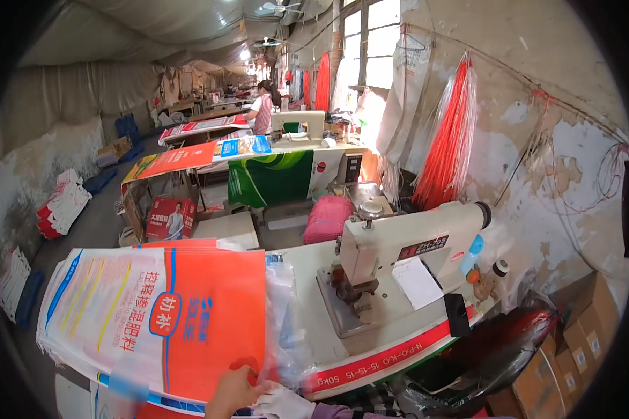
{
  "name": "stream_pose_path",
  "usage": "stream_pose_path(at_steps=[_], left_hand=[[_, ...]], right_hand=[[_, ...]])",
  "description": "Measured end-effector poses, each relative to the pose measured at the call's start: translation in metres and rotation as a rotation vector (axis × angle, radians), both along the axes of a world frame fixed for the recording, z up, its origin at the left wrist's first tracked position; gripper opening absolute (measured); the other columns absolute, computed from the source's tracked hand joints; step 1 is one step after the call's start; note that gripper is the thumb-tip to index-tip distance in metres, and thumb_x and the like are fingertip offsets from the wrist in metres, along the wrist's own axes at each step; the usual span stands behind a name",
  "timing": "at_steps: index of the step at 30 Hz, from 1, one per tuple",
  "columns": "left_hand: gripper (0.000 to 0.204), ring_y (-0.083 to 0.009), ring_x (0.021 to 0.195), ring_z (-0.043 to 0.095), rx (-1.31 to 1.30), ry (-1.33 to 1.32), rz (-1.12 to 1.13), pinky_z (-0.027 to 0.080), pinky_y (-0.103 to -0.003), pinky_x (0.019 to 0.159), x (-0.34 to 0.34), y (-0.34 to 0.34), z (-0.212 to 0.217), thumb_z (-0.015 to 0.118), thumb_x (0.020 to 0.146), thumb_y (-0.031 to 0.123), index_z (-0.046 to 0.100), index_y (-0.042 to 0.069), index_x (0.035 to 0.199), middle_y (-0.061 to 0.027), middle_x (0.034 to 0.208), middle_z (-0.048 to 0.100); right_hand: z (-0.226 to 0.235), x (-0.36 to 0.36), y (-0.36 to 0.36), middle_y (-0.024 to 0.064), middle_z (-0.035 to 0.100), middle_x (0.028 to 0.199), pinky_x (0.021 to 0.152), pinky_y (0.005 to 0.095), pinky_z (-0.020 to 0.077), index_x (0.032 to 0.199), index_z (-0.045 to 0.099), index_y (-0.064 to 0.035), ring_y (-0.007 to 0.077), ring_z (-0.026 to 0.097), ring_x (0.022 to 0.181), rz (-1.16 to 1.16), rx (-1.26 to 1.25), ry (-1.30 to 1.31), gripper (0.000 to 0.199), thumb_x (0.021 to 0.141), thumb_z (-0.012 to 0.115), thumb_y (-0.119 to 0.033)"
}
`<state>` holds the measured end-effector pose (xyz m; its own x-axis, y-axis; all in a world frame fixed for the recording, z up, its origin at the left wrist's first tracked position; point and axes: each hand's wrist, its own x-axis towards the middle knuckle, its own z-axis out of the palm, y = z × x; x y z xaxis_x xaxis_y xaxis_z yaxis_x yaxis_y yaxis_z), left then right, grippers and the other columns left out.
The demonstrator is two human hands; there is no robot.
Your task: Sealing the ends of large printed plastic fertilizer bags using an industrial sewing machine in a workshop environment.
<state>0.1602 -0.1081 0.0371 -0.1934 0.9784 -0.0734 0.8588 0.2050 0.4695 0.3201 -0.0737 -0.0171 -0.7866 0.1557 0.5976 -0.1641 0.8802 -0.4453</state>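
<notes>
Bare left hand curled at near edge of orange-and-white flat plastic sack, white-gloved right hand just beside; can't tell either grip. Sack lies ahead-left of hands. Probably separating step; next likely calls for pulling one sack clear.

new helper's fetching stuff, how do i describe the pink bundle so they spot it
Find the near sewing machine, the big cream one on the right. Look just beyond its left end for an upright, rounded pink bundle. Its solid pink colour sets it apart from the cream machine and the green sheet hanging behind it to the left.
</notes>
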Motion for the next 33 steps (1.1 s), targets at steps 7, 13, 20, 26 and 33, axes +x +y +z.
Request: stream_pose_path(at_steps=[7, 13, 20, 26, 33], left_hand=[[0.036, -0.0388, 0.062, 0.063, 0.139, 0.196, 0.051, 0.049, -0.049, 0.060, -0.005, 0.001, -0.031, 0.072, 0.076, 0.035, 0.061, 0.001, 0.078, -0.0200, 0.065, 0.063], [0.020, -0.0394, 0.061, 0.062, 0.200, 0.029, 0.005, 0.049, -0.048, 0.057, -0.012, -0.013, -0.040, 0.069, 0.078, 0.023, 0.059, 0.005, 0.077, -0.0189, 0.065, 0.063], [0.017, -0.0193, 0.049, 0.061, 0.249, -0.632, 0.253, 0.044, -0.031, 0.047, -0.030, -0.033, -0.094, 0.070, 0.081, 0.009, 0.057, 0.002, 0.073, -0.0087, 0.057, 0.061], [0.017, -0.0076, 0.048, 0.055, 0.296, -0.590, 0.225, 0.041, -0.024, 0.045, -0.026, -0.032, -0.092, 0.068, 0.083, 0.004, 0.055, 0.002, 0.072, -0.0021, 0.054, 0.057], [0.023, -0.0082, 0.048, 0.055, 0.370, -0.490, 0.225, 0.041, -0.025, 0.045, -0.023, -0.032, -0.091, 0.069, 0.083, 0.007, 0.053, 0.002, 0.067, -0.0034, 0.052, 0.056]], right_hand=[[-0.016, -0.006, 0.003, 0.0079, 0.060, 0.094, 0.104, 0.0456, 0.0361, 0.092, 0.064, -0.0072, 0.0295, 0.054, 0.102, 0.072, -0.106, -0.016, 0.020, 0.073, 0.056, -0.007], [0.021, -0.003, 0.003, 0.0061, 0.062, 0.082, 0.090, 0.0478, 0.0436, 0.083, 0.067, -0.0113, 0.0253, 0.059, 0.090, 0.047, -0.057, 0.138, 0.013, 0.073, 0.058, -0.012], [-0.042, 0.025, 0.023, 0.0118, 0.060, 0.119, 0.102, 0.0425, 0.0426, 0.113, 0.062, -0.0064, 0.0302, 0.055, 0.115, -0.133, -0.264, -0.008, 0.031, 0.082, 0.062, -0.010], [-0.049, 0.023, 0.024, 0.0115, 0.061, 0.117, 0.101, 0.0419, 0.0428, 0.113, 0.061, -0.0061, 0.0293, 0.056, 0.114, -0.151, -0.152, -0.027, 0.031, 0.083, 0.062, -0.011], [-0.042, 0.022, 0.022, 0.0088, 0.064, 0.113, 0.098, 0.0405, 0.0460, 0.106, 0.065, -0.0049, 0.0273, 0.059, 0.111, -0.190, -0.154, 0.010, 0.027, 0.079, 0.064, -0.007]])
